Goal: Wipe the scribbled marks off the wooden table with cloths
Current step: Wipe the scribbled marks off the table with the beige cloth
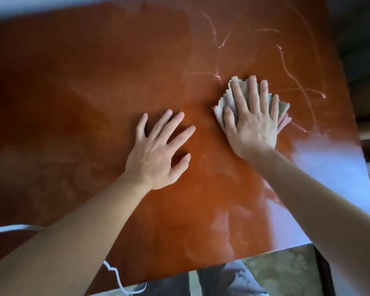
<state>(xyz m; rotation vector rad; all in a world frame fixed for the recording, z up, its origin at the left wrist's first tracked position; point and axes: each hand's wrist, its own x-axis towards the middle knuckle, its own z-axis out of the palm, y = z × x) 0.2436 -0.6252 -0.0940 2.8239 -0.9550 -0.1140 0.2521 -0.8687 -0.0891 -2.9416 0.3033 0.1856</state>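
A glossy reddish-brown wooden table [94, 82] fills the view. Pale pinkish scribbled marks [286, 67] loop over its far right part. My right hand [252, 118] lies flat with straight, spread fingers on a crumpled grey-green cloth [222, 103], pressing it onto the table just below the marks. Most of the cloth is hidden under the hand. My left hand [158, 150] rests beside it on the bare wood, fingers spread and straight, holding nothing.
The table's near edge [201, 268] runs along the bottom, its right edge [359, 129] at the right. A white cord [115, 276] hangs at the lower left. Trousers [226, 280] and patterned floor [286, 272] show below the edge.
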